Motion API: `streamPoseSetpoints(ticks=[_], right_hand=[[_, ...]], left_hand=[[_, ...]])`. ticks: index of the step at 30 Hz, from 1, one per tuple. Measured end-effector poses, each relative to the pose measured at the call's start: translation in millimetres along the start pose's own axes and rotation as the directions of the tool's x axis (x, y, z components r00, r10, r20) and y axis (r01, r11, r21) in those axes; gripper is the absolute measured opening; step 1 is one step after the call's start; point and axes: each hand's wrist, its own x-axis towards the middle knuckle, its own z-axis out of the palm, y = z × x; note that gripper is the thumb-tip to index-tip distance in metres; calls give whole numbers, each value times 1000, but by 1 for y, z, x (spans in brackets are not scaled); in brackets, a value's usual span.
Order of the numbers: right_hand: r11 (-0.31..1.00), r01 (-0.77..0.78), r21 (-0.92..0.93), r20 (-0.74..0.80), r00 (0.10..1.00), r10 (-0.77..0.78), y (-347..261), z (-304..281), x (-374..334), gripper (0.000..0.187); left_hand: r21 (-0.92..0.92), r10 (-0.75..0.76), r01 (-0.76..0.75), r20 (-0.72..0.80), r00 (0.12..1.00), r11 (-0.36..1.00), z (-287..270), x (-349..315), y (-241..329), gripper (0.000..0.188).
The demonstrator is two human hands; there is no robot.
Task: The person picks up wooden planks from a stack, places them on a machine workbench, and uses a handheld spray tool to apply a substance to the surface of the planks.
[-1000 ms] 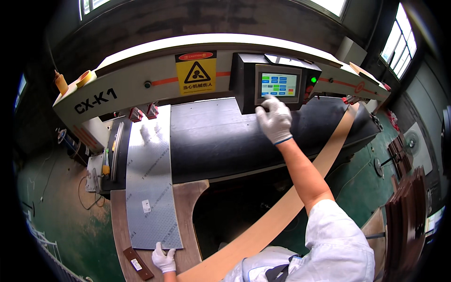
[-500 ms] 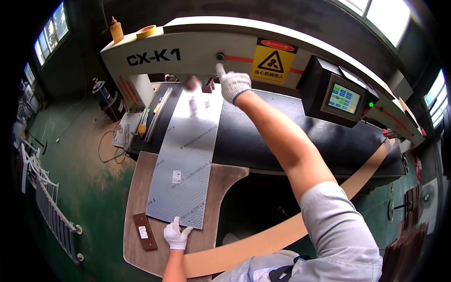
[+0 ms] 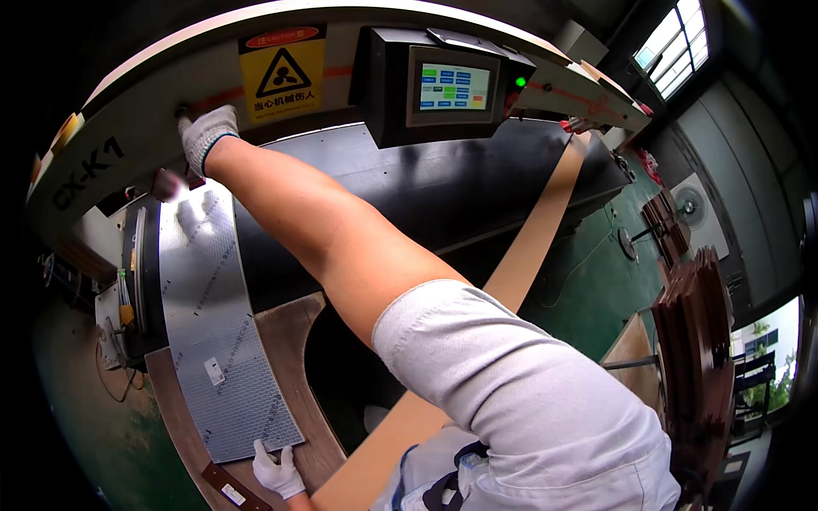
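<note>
A long silver textured panel (image 3: pixel 215 328) lies lengthwise from under the machine's beam toward me, with a small white label on it. My left hand (image 3: pixel 279 471), in a white glove, rests at the panel's near end, thumb and fingers apart and touching its edge. My right arm reaches up to the pale machine beam (image 3: pixel 141 140). There my right hand (image 3: pixel 210 136), also gloved, holds nothing; its index finger is stretched out onto a round button (image 3: pixel 181 111), which it partly covers. Below that hand, a reddish machine part (image 3: pixel 168 184) stands over the panel's far end.
A black control box with a lit touchscreen (image 3: pixel 454 88) hangs from the beam beside a yellow warning sign (image 3: pixel 282 75). A brown wooden board (image 3: pixel 290 341) supports the panel's near part. A tan strip (image 3: pixel 537 243) crosses diagonally. Stacked brown boards (image 3: pixel 694 358) and a fan (image 3: pixel 686 204) stand right.
My view has swung to the right, so the machine and panel sit further left. My right index finger has gone from just below the button onto it. My left hand stays at the panel's end.
</note>
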Motion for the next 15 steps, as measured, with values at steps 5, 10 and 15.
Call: streamPoseSetpoints(ticks=[5,10,15], right_hand=[[982,-17,189,-28,999,23,11,5,-27,58],[930,147,337,262,934,-243,46,85,-192,40],[964,-2,266,884,401,-243,124,180,-430,71]], left_hand=[[87,128,-118,-118,985,989,-19,2,32,73],[-174,499,-479,96,861,860,-8,-75,118,44],[-12,497,-587,547,674,810,-39,-94,146,61]])
